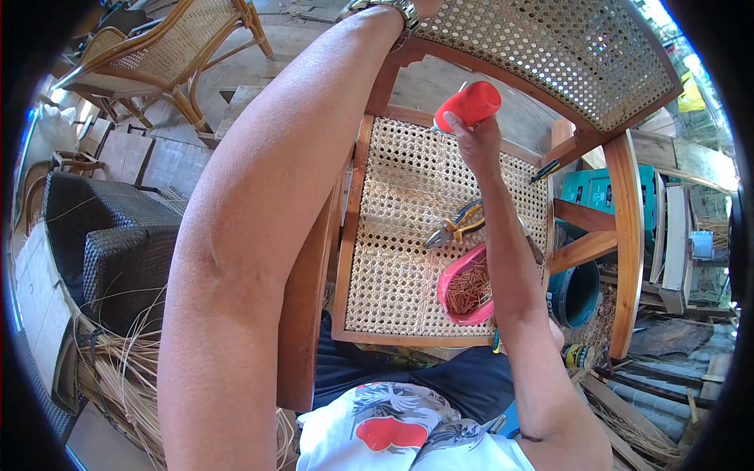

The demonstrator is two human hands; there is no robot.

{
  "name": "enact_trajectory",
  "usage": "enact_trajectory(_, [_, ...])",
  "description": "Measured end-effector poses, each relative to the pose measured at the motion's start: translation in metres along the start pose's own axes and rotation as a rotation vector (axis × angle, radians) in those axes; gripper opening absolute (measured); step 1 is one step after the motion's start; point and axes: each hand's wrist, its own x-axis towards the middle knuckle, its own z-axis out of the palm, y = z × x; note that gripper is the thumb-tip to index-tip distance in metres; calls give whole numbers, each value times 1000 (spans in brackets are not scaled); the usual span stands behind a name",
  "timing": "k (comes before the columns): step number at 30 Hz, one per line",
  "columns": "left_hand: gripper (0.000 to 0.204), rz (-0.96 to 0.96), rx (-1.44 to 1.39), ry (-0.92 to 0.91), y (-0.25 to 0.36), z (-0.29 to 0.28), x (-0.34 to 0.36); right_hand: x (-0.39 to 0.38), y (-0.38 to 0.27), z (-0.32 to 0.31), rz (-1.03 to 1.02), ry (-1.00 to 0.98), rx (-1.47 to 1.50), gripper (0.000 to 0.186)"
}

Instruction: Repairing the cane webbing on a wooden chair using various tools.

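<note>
My right hand (475, 137) grips a red bottle (479, 100) with a pale nozzle above a woven cane seat (393, 290). My left hand (424, 9) reaches to the cane backrest (550, 47) at the top edge, its fingers mostly cut off and a watch on the wrist. Yellow-and-black pliers (452, 229) lie on the seat beside a pink container (455, 308) of small wooden pegs, partly behind my right forearm. A dark-handled tool (543, 171) rests at the seat's right edge.
A rattan armchair (177, 59) stands at upper left, above dark wicker furniture (110, 204) and loose cane strands (110, 369). Wooden supports (624, 259), green crates (597, 188), a dark bucket (581, 286) and scattered boards (675, 337) are at right.
</note>
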Motion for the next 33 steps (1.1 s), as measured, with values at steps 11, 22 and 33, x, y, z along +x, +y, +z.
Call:
enact_trajectory(11, [75,-6,-7,-15,0,-3,-2,10,9,6,185,57,393,46])
enact_trajectory(22, [76,-17,-13,-30,0,-2,-1,-9,4,-6,238,134,624,37])
enact_trajectory(33, [74,-9,-17,-28,1,-7,-7,-5,10,10,43,83,252,37])
